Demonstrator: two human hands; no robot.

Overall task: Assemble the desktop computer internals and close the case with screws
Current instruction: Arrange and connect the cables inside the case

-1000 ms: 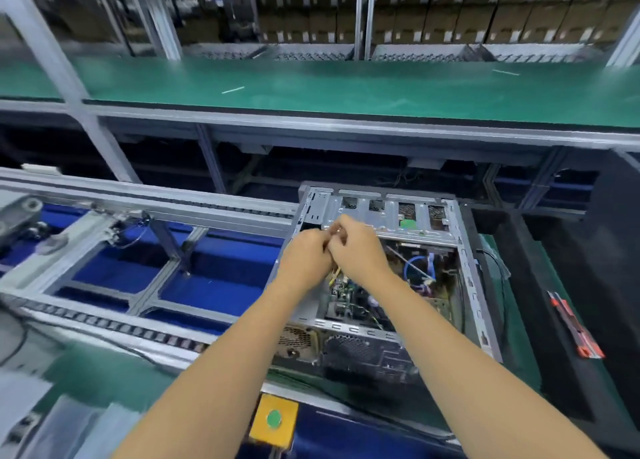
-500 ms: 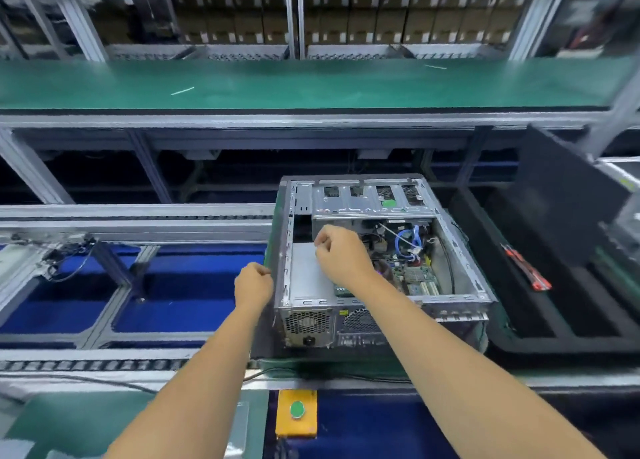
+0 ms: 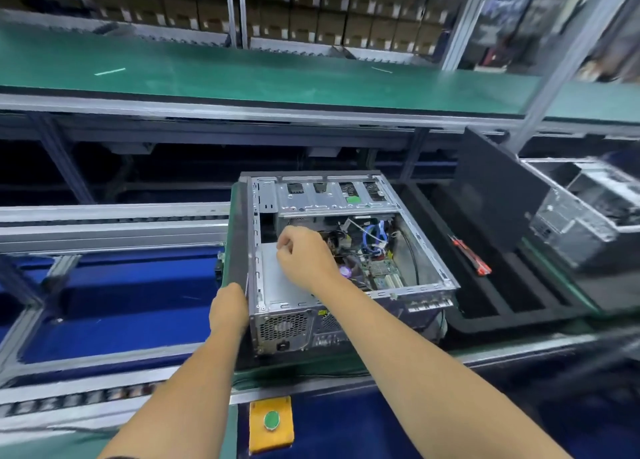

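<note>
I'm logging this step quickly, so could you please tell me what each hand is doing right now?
Left hand: grips the left edge of the open grey metal computer case.
Right hand: inside the case, fingers curled; what it holds cannot be told.

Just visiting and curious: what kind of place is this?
Most likely a computer assembly line: an open computer case on a roller conveyor, another case alongside, and stacked cartons behind.

The worktop (image 3: 311,372) carries the open computer case (image 3: 346,306) and, just right, a black foam tray (image 3: 485,316) holding a red screwdriver (image 3: 471,259) (lying flat); further right a second case (image 3: 585,223).
</note>
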